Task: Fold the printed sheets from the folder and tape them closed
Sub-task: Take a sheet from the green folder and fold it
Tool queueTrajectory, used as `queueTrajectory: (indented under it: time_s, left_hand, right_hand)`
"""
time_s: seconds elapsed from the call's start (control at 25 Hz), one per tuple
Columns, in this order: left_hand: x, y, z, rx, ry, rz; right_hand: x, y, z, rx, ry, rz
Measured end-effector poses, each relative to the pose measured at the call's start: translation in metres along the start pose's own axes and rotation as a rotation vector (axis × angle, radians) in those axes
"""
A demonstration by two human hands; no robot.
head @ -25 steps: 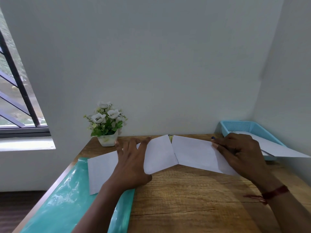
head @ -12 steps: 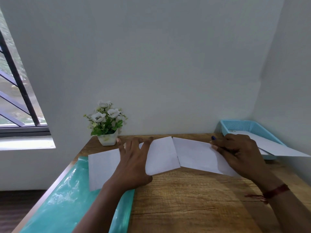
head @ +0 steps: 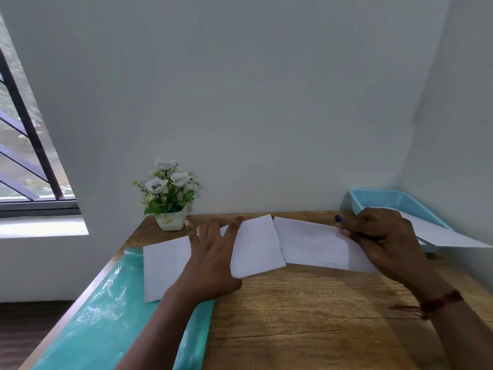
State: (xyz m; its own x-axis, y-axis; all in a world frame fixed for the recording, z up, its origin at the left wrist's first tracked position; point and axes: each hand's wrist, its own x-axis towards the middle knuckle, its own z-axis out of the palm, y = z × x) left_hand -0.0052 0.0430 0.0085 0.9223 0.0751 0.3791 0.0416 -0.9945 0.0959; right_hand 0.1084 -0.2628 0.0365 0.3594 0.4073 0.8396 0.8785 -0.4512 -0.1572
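Note:
A white sheet (head: 256, 247) lies across the far half of the wooden table, creased near its middle so both halves slope down from the fold. My left hand (head: 210, 260) presses flat on the left half with fingers spread. My right hand (head: 384, 241) holds the sheet's right end, fingers curled over the paper's edge. The sheet's left end overlaps a teal plastic folder (head: 106, 316) lying along the table's left side. No tape is visible.
A small white pot of artificial flowers (head: 170, 201) stands at the back left of the table. A light blue mesh tray (head: 394, 206) with white paper (head: 448, 236) sticking out sits at the back right. A blue pen tip (head: 338, 218) shows behind my right hand.
The right half of the sheet has come down flatter and the centre crease has shifted slightly right. My left hand slid a little further forward on the paper.

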Motion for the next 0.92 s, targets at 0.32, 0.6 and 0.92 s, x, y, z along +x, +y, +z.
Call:
queueTrajectory:
  time_s: [0.32, 0.6, 0.92]
  left_hand:
    - [0.001, -0.001, 0.003, -0.032, 0.035, 0.004]
    - [0.001, 0.000, 0.002, -0.024, 0.046, 0.005]
    - [0.000, 0.001, -0.003, -0.016, 0.042, -0.017]
  right_hand:
    - [-0.003, 0.006, 0.000, -0.125, -0.066, -0.003]
    - [-0.002, 0.002, -0.001, -0.057, 0.051, 0.133]
    - [0.010, -0.019, -0.010, 0.467, -0.002, 0.960]
